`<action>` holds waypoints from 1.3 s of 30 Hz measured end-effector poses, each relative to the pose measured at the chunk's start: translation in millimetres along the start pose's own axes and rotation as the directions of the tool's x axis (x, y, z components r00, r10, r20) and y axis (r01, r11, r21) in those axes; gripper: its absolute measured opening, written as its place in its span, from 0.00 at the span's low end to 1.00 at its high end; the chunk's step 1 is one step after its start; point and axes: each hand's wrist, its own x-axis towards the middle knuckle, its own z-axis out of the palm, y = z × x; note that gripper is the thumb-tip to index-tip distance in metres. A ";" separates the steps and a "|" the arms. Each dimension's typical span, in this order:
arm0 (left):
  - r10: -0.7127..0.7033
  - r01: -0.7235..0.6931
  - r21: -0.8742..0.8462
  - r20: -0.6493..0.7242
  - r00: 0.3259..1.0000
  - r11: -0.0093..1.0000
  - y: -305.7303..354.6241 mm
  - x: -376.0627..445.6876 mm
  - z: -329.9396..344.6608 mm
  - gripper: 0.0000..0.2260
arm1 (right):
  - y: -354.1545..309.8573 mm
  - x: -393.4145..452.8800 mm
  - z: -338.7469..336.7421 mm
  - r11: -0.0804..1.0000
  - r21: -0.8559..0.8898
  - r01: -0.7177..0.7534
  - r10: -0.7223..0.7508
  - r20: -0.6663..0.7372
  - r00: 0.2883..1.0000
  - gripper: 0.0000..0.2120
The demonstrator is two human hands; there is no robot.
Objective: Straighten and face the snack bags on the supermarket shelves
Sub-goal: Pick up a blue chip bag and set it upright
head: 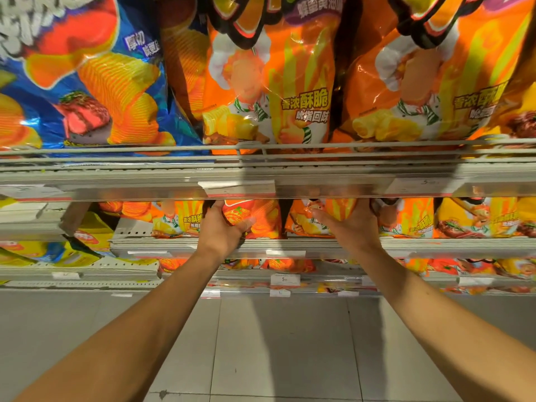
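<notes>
Snack bags everywhere in the head view, and both hands are up in the second shelf (435, 246) from the top. Left hand (222, 227) grips a red-orange bag (255, 217): thumb curled across the front, the other fingers wrapped round its left edge and out of sight behind it, so the bag sits just to the right of that hand. Right hand (351, 224) holds an orange bag (316, 220) standing just beside the first one, thumb lying across the front, fingers curling over the bag's right side up under the shelf lip, tips hidden. That bag sits between the thumb and the fingers. Both bags stand upright. More orange bags (406, 219) sit right of the right fingers. Above the fingers, big orange bags (278, 82) and a blue bag (87, 82) fill the top shelf. Grey floor tiles (275, 343) lie below the forearms.
</notes>
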 end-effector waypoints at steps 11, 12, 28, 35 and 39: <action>0.200 -0.201 0.009 -0.153 0.968 0.980 -23.5 -41.2 -45.9 0.19 | -2.0 -66.4 6.2 0.954 -0.113 0.277 -0.299 -0.330 0.895 0.14; 0.202 -0.205 0.002 -0.181 0.963 0.979 -29.1 -42.7 -52.8 0.16 | -4.5 -75.3 14.2 0.956 -0.095 0.279 -0.294 -0.346 0.891 0.12; 0.071 -0.073 -0.014 -0.137 0.988 0.997 -65.9 38.9 -115.9 0.27 | -73.6 -32.7 115.5 0.993 0.101 0.060 -0.067 0.067 0.996 0.49; 0.013 -0.010 -0.152 0.019 1.000 0.988 -59.9 49.0 -112.8 0.32 | -73.2 -13.2 121.8 0.994 0.094 0.058 -0.070 0.129 0.989 0.48; -0.029 0.042 -0.166 0.077 0.997 0.985 -54.1 52.4 -119.2 0.24 | -77.0 -16.6 118.8 0.996 0.089 -0.015 0.006 0.102 0.995 0.43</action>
